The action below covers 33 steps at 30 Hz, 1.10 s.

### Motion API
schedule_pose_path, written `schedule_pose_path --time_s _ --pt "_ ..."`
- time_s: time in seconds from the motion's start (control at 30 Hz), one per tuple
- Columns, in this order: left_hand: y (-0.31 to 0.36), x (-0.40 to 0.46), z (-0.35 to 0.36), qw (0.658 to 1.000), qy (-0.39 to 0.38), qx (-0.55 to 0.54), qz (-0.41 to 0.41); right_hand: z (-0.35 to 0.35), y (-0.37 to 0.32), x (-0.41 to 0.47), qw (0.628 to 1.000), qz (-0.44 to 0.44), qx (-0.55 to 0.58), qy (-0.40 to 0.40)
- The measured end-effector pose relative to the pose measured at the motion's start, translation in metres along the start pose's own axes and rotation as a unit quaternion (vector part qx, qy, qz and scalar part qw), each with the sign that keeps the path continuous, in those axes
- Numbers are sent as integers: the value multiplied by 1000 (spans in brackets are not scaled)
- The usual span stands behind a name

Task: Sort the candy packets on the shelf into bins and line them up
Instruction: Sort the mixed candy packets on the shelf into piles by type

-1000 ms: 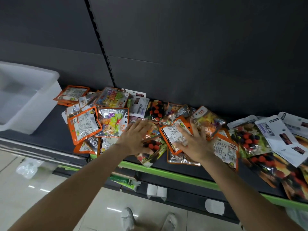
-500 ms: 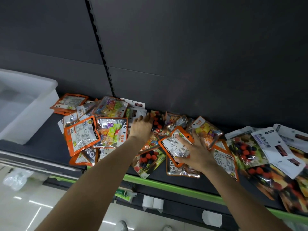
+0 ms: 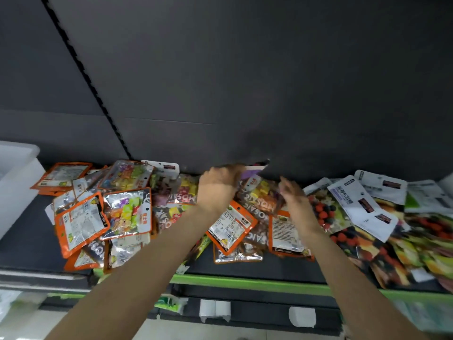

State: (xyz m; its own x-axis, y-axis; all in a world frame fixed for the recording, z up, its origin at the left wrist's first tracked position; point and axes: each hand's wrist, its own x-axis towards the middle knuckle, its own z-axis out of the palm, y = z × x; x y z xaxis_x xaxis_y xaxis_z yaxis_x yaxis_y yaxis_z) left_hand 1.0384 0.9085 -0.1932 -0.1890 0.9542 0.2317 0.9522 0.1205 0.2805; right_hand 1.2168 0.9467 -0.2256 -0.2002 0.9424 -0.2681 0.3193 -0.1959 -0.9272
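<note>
Many candy packets lie in a loose heap on the dark shelf (image 3: 27, 244). Orange-edged packets (image 3: 81, 222) cluster at the left and centre; berry and fruit packets (image 3: 326, 214) with white backs (image 3: 362, 204) spread to the right. My left hand (image 3: 218, 187) is at the back of the heap, fingers closed on a blurred packet with a white and purple edge (image 3: 255, 169), lifted off the pile. My right hand (image 3: 294, 195) hovers just right of it over the dark packets, fingers loosely spread; whether it holds anything is blurred.
A white plastic bin (image 3: 17, 182) stands on the shelf at the far left. The shelf has a green front strip (image 3: 245, 282) and a dark back panel (image 3: 245, 82). Lower shelves and floor show below.
My left hand has reached further back and right and lifted a packet by its edge. My right hand has left the orange packet it pressed and shifted to the right. The view tilted down.
</note>
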Motion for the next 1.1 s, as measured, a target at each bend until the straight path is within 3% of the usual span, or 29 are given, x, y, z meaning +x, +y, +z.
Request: schedule_pose_path --time_s 0.1,0.13,0.2,0.27,0.33,0.37,0.43,0.5,0.57,0.63,0.7,0.87,1.0,1.1 --pt "63 3 21 987 -93 43 127 -49 3 7 940 135 315 8" --pt "80 3 31 977 -119 46 170 -62 7 9 923 141 358 12" --pt "105 6 51 961 -164 29 221 -85 21 14 927 119 355 41" --pt "112 11 72 951 -236 -19 199 -103 38 21 961 71 259 70" --pt "106 12 87 939 -311 -15 144 -121 49 24 993 11 39 115" --pt "101 11 93 934 -331 15 132 -127 52 25 988 -18 -76 133" --pt "90 9 100 926 -348 79 125 -135 59 26 949 -63 -269 155" --pt "83 7 105 923 -347 113 120 -135 63 25 880 -78 -439 165" --pt "82 7 107 925 -345 115 114 -133 70 27 807 -118 -566 115" --pt "83 7 108 924 -346 118 113 -128 76 30 782 -130 -608 43" --pt "83 8 109 923 -344 126 115 -127 81 32 776 -104 -622 22" --pt "83 5 107 928 -335 116 113 -134 84 25 744 -32 -663 81" --pt "76 -2 103 935 -325 75 121 -125 73 20 746 22 -663 67" --pt "65 -11 85 957 -270 -1 102 -106 58 19 766 -28 -638 66"
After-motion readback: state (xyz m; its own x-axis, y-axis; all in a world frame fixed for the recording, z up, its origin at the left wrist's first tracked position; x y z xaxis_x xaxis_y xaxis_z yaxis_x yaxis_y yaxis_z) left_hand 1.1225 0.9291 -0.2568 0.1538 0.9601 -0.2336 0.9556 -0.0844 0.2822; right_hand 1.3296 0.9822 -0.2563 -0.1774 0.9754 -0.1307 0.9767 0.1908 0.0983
